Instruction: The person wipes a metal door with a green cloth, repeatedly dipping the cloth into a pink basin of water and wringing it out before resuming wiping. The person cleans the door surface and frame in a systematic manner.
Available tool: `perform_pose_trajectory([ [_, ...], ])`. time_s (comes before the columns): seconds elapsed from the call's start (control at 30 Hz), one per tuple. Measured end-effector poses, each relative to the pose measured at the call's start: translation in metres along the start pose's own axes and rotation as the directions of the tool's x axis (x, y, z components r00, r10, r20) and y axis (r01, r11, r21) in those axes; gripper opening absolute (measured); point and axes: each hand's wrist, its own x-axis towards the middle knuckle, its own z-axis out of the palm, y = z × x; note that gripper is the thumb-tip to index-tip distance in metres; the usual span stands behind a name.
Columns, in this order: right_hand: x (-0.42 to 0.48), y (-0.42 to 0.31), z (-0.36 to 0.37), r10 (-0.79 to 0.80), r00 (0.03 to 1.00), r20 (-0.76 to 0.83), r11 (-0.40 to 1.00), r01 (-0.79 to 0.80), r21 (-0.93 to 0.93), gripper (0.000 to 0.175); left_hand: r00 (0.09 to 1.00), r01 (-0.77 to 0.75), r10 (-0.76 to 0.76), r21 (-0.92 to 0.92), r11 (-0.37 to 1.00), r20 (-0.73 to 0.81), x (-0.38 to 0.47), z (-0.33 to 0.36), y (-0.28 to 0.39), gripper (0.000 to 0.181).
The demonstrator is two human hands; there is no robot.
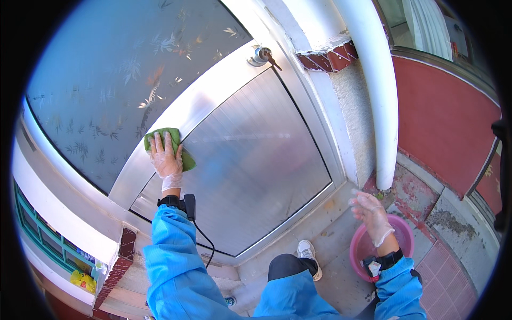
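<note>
My left hand (165,160), in a clear plastic glove, presses a folded green cloth (187,161) flat against the metal frame of a door (248,160), where the frosted, leaf-patterned glass pane (100,88) meets the lower panel. Its fingers lie spread over the cloth. My right hand (370,214), gloved the same way, holds nothing, its fingers slightly bent. It hovers over a pink plastic basin (407,232) on the ground; my forearm hides part of the basin. A round doorknob (262,55) with keys hanging from it is near the top of the door.
A white drainpipe (386,120) runs down the wall right of the door. Beyond it is a red wall panel (444,120) below a window. My white shoe (307,252) stands near the doorstep. At lower left, a yellow toy-like object (83,281) sits by a green-framed window (44,232).
</note>
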Motion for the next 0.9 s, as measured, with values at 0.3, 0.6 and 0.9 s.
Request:
perform_pose_trajectory([
  [0.3, 0.007, 0.002, 0.001, 0.014, 0.998, -0.056, 0.999, -0.012, 0.046, 0.045, 0.980, -0.182, 0.174, -0.078, 0.980, -0.101, 0.040, 0.020, 0.070, 0.059],
  [0.6, 0.007, 0.006, -0.001, 0.069, 0.995, -0.070, 0.997, -0.068, 0.021, 0.045, 0.959, -0.266, 0.253, -0.098, 0.959, -0.129, 0.088, 0.025, 0.150, 0.065],
  [0.9, 0.014, 0.010, -0.003, 0.086, 0.989, -0.117, 0.996, -0.083, 0.027, 0.044, 0.935, -0.345, 0.328, -0.139, 0.928, -0.134, 0.101, 0.045, 0.235, 0.061],
])
